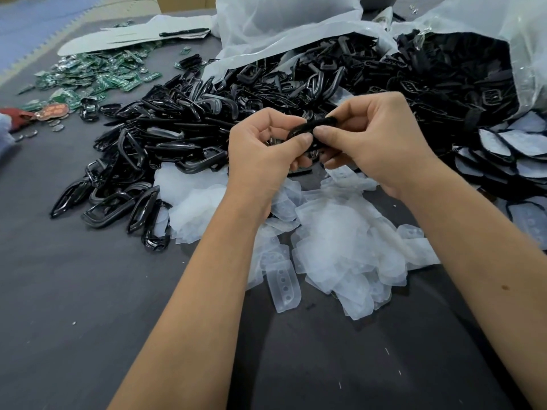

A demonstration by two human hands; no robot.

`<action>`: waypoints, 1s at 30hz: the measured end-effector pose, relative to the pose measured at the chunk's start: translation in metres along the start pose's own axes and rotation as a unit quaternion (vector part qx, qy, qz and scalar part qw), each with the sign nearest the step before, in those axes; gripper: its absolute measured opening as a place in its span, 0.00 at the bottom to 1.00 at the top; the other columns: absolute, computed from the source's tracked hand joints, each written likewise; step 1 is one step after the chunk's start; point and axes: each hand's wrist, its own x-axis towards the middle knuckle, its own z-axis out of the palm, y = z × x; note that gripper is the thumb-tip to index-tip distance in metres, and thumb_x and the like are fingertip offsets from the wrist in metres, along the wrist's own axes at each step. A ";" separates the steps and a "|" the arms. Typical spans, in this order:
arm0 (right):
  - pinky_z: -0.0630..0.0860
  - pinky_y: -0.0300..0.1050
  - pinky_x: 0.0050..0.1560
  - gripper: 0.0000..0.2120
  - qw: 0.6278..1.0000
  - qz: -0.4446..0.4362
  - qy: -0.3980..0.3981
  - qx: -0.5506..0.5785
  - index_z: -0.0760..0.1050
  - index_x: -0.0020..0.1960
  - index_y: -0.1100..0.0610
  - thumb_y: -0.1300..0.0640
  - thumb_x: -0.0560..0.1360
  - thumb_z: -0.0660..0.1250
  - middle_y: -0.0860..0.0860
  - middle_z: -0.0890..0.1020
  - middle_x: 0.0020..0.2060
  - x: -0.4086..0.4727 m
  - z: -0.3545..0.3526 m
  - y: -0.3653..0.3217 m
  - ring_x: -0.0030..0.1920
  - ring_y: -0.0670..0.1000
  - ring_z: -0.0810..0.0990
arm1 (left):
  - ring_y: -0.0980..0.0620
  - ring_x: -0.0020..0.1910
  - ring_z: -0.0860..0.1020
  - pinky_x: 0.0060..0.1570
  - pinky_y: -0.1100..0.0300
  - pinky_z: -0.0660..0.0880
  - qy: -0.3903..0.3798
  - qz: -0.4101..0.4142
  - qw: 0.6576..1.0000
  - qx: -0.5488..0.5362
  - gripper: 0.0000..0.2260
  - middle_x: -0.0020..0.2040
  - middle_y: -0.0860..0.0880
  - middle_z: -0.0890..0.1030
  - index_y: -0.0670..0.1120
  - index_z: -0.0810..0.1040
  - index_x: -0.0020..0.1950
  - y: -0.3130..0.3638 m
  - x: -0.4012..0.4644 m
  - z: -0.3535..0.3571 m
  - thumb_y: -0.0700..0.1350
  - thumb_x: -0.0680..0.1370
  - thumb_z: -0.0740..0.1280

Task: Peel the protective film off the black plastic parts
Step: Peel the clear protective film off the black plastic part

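While raised above the grey surface [74, 291], left hand [260, 155] and right hand [381, 143] both pinching one black plastic part [313, 125] between them, thumbs and fingertips curled onto its rim, left thumb tip [302, 140] meeting right thumb tip [322, 132] on the near edge. Held just over a loose heap of peeled translucent film pieces [331, 255] lying on the surface, several with rows of round holes. Behind and to the left, a wide pile of glossy black frame parts [142, 161], spilling from an opened white plastic bag [266, 28]. To the right, a second bag [527, 54] of black parts, and near it flat parts with pale film facing up [509, 152]. Far left, scattered green circuit boards [97, 75]; beyond them a black pen [183, 32] on white sheets
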 end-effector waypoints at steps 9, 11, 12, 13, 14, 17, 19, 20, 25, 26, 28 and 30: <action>0.79 0.45 0.41 0.18 0.932 -0.033 0.054 -0.357 0.81 0.40 0.56 0.41 0.73 0.78 0.50 0.82 0.32 0.002 -0.005 0.006 0.34 0.50 0.82 | 0.50 0.28 0.82 0.31 0.63 0.76 0.062 0.010 0.997 0.035 0.08 0.54 0.44 0.85 0.41 0.82 0.45 -0.005 0.005 -0.007 0.29 0.73 0.74; 0.74 0.43 0.42 0.19 0.904 0.012 0.010 -0.427 0.81 0.39 0.53 0.38 0.68 0.80 0.50 0.82 0.36 0.002 -0.006 0.004 0.40 0.51 0.81 | 0.50 0.28 0.81 0.30 0.63 0.75 0.079 0.017 0.996 0.030 0.08 0.54 0.44 0.85 0.40 0.81 0.45 -0.005 0.006 -0.010 0.29 0.74 0.73; 0.73 0.43 0.42 0.18 0.895 0.028 -0.018 -0.444 0.81 0.40 0.52 0.39 0.67 0.81 0.50 0.82 0.37 0.003 -0.007 0.003 0.41 0.51 0.81 | 0.51 0.27 0.81 0.30 0.63 0.75 0.084 0.022 0.996 0.031 0.08 0.53 0.43 0.86 0.41 0.81 0.45 -0.004 0.006 -0.011 0.29 0.74 0.73; 0.72 0.42 0.41 0.17 0.892 0.033 -0.042 -0.449 0.81 0.40 0.52 0.40 0.67 0.81 0.50 0.82 0.38 0.003 -0.008 0.001 0.42 0.51 0.81 | 0.51 0.27 0.81 0.30 0.63 0.75 0.087 0.026 0.995 0.032 0.08 0.53 0.43 0.86 0.41 0.81 0.45 -0.004 0.006 -0.011 0.29 0.74 0.73; 0.72 0.40 0.40 0.15 0.896 0.028 -0.060 -0.440 0.82 0.40 0.52 0.43 0.67 0.82 0.49 0.82 0.37 0.004 -0.009 0.001 0.41 0.49 0.81 | 0.51 0.27 0.81 0.30 0.63 0.75 0.089 0.026 0.995 0.030 0.08 0.52 0.42 0.86 0.41 0.81 0.45 -0.004 0.006 -0.012 0.29 0.74 0.73; 0.72 0.33 0.37 0.10 0.939 -0.007 -0.063 -0.337 0.83 0.38 0.50 0.49 0.69 0.83 0.46 0.82 0.33 0.002 -0.009 0.000 0.33 0.40 0.78 | 0.52 0.27 0.81 0.29 0.63 0.75 0.095 0.022 0.995 0.027 0.08 0.49 0.41 0.85 0.41 0.82 0.45 -0.004 0.006 -0.011 0.29 0.74 0.73; 0.78 0.43 0.40 0.09 0.972 -0.012 -0.061 -0.228 0.84 0.42 0.51 0.53 0.69 0.83 0.49 0.85 0.34 0.002 -0.009 0.001 0.33 0.44 0.80 | 0.52 0.27 0.81 0.29 0.63 0.74 0.101 0.020 0.994 0.024 0.08 0.45 0.41 0.84 0.42 0.82 0.45 -0.003 0.007 -0.012 0.29 0.75 0.73; 0.81 0.49 0.42 0.10 0.980 -0.013 -0.063 -0.189 0.84 0.44 0.52 0.55 0.69 0.84 0.52 0.86 0.35 0.002 -0.008 0.002 0.34 0.49 0.83 | 0.53 0.27 0.81 0.29 0.64 0.74 0.105 0.018 0.994 0.021 0.08 0.43 0.41 0.83 0.42 0.82 0.45 -0.003 0.007 -0.012 0.29 0.75 0.73; 0.86 0.54 0.39 0.11 0.996 -0.023 -0.078 -0.040 0.82 0.48 0.61 0.63 0.69 0.82 0.58 0.87 0.37 0.001 -0.005 0.002 0.36 0.62 0.87 | 0.53 0.27 0.81 0.29 0.65 0.74 0.118 0.006 0.993 -0.003 0.08 0.36 0.44 0.82 0.42 0.81 0.45 -0.002 0.007 -0.012 0.29 0.75 0.73; 0.85 0.52 0.38 0.11 0.996 -0.022 -0.083 -0.017 0.82 0.48 0.62 0.63 0.69 0.82 0.58 0.87 0.38 0.001 -0.004 0.002 0.36 0.61 0.87 | 0.54 0.27 0.80 0.28 0.65 0.74 0.121 0.003 0.993 -0.010 0.08 0.35 0.45 0.82 0.41 0.81 0.45 -0.002 0.007 -0.013 0.29 0.75 0.73; 0.85 0.47 0.37 0.11 0.996 -0.027 -0.083 0.003 0.82 0.48 0.63 0.63 0.70 0.81 0.58 0.88 0.38 0.001 -0.003 0.002 0.36 0.59 0.88 | 0.54 0.27 0.80 0.28 0.65 0.73 0.129 -0.003 0.991 -0.026 0.07 0.34 0.45 0.81 0.40 0.81 0.46 -0.001 0.007 -0.013 0.29 0.75 0.72; 0.85 0.46 0.40 0.10 0.997 -0.032 -0.067 0.017 0.82 0.51 0.63 0.65 0.72 0.79 0.58 0.88 0.39 0.002 -0.002 0.002 0.38 0.59 0.88 | 0.53 0.27 0.79 0.29 0.65 0.73 0.139 -0.008 0.989 -0.039 0.07 0.34 0.45 0.81 0.40 0.80 0.46 0.000 0.008 -0.014 0.29 0.75 0.72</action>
